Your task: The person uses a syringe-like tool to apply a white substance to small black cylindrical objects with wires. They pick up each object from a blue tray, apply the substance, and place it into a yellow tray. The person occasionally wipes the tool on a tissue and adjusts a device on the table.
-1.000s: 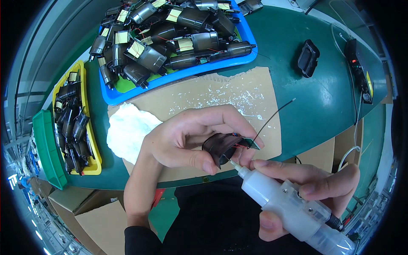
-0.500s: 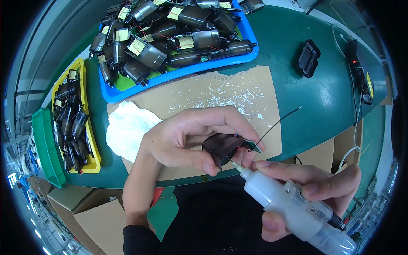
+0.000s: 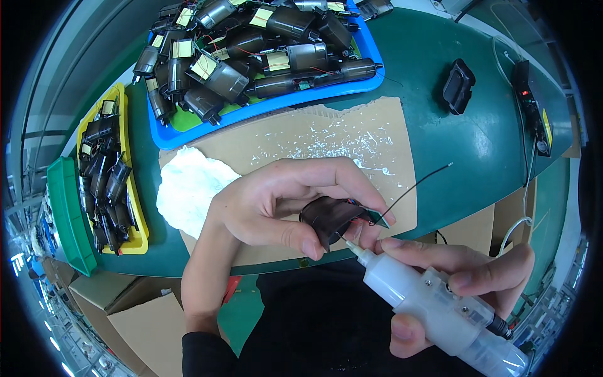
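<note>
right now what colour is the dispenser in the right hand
The dispenser is mostly translucent, milky white; it shows best in the head view.

At the centre the casing is dark brown, the board green and the wire black; toward 4 o'clock the dispenser is milky, half-clear white. The counter is deep green, the cardboard tan flecked with white, the cloth plain white at 9 o'clock, the case black at 2. The tray toward 11 is blue, its housings smoky brown patched with pale yellow.
</note>
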### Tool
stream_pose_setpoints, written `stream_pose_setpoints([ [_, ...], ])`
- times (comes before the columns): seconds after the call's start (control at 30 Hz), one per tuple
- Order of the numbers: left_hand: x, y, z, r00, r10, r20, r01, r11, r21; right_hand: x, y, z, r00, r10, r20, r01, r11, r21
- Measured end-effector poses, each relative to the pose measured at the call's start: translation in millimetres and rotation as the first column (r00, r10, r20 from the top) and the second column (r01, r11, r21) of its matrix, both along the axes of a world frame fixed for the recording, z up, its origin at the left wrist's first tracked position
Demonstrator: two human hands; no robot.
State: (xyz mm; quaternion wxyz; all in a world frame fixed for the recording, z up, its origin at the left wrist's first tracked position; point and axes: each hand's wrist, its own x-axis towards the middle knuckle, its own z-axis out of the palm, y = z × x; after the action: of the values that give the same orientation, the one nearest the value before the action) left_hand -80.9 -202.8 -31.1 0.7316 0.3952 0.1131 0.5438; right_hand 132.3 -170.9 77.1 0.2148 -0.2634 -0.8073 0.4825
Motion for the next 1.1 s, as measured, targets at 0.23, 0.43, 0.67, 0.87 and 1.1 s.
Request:
stream_pose_setpoints([
  [0.23,0.4,-1.2,1.7,1.000,0.004,0.002,-0.004,1.000,-0.021,-3.3,-4.7,-2.5,0.999,-0.048,-0.018,0.048,0.999,-0.011],
  [0.43,1.1,-2.0,0.4,1.000,0.016,0.007,-0.016,1.000,0.013,0.8,-2.6,0.1,0.999,-0.021,0.027,0.020,0.999,0.040],
  [0.67,1.1,0.2,2.1,1.000,0.007,-0.002,-0.007,1.000,-0.008,1.2,2.7,-4.2,0.999,0.026,-0.044,-0.024,0.999,0.027],
  [0.87,0.7,-4.1,-5.6,0.998,0.052,-0.021,-0.052,0.999,0.007,5.7,3.7,-17.6,0.952,0.039,-0.305,-0.060,0.997,-0.058],
  [1.1,-27.6,0.3,12.4,0.925,0.350,-0.145,-0.349,0.937,0.034,16.9,-0.9,-58.8,0.788,-0.388,-0.478,0.463,0.885,0.045],
])
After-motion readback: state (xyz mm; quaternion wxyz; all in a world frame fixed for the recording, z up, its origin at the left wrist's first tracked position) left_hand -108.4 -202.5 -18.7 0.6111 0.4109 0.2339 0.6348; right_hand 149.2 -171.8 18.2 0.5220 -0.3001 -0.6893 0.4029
